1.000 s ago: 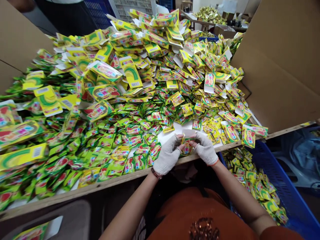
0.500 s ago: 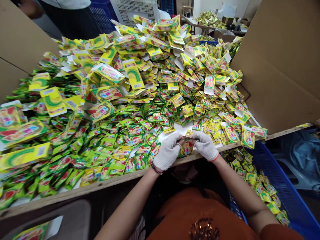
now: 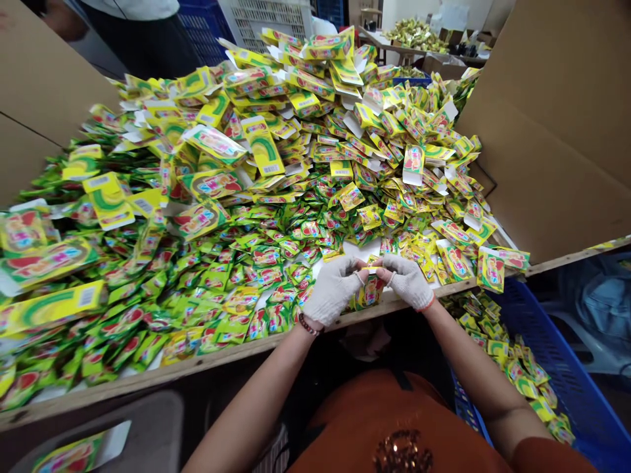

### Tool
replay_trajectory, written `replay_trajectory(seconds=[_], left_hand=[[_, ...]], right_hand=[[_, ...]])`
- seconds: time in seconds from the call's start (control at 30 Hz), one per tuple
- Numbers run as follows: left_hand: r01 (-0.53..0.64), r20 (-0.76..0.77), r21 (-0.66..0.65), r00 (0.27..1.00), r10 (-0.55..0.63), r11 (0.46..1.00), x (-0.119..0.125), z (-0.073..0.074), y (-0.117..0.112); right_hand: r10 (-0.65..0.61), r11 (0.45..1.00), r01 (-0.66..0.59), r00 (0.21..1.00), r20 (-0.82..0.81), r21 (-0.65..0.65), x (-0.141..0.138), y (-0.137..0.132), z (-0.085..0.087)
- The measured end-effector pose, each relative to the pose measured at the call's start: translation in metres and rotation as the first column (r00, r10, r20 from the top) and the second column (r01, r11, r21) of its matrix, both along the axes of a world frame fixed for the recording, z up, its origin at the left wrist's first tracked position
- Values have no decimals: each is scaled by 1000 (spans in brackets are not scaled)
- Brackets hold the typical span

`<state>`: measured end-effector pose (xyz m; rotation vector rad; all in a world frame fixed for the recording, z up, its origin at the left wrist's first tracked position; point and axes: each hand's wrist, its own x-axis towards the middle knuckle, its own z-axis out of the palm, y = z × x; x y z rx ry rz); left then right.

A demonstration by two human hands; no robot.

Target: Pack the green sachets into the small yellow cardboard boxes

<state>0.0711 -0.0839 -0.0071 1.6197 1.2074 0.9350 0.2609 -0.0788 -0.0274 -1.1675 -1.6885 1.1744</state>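
Both my hands wear white knitted gloves with bare fingertips and meet near the table's front edge. Between them is a small yellow-green printed box (image 3: 369,293), upright, with its top end towards me. My left hand (image 3: 334,289) pinches the box's top at its left corner. On the opposite corner, the fingers of my right hand (image 3: 405,282) are closed too. A pale strip of the box's end flap shows between the fingertips. Green candy sachets (image 3: 269,256) lie just left of my hands, and yellow sachets (image 3: 419,253) lie beyond the right one.
A large heap of open-ended yellow boxes (image 3: 266,148) covers the back of the table. Cardboard panels (image 3: 557,131) stand at both sides. Below right, a blue crate (image 3: 566,368) holds filled boxes. Another person (image 3: 138,33) stands behind at the left.
The fingers have shifted at the box's top, and its end now shows a yellow and pale strip where it looked dark before. Both hands stay in about the same place.
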Motion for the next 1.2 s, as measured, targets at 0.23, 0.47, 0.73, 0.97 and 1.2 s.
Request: replay_trajectory(seconds=[0.23, 0.47, 0.73, 0.97, 1.2], left_hand=[[32, -173, 463, 983, 54, 886, -2, -16, -10], [105, -183, 585, 983, 5, 804, -13, -29, -15], [-27, -152, 328, 985, 81, 944, -17, -18, 2], [25, -505, 206, 859, 85, 978, 2, -24, 26], [71, -691, 58, 723, -11, 996, 48, -23, 41]], right_hand=[[-13, 996, 7, 997, 72, 86, 5, 3, -5], [43, 938, -55, 998, 42, 341, 5, -6, -30], [-217, 975, 220, 973, -75, 41, 9, -7, -15], [-282, 958, 253, 917, -281, -135, 61, -6, 8], [-266, 958, 168, 823, 502, 232, 33, 64, -9]])
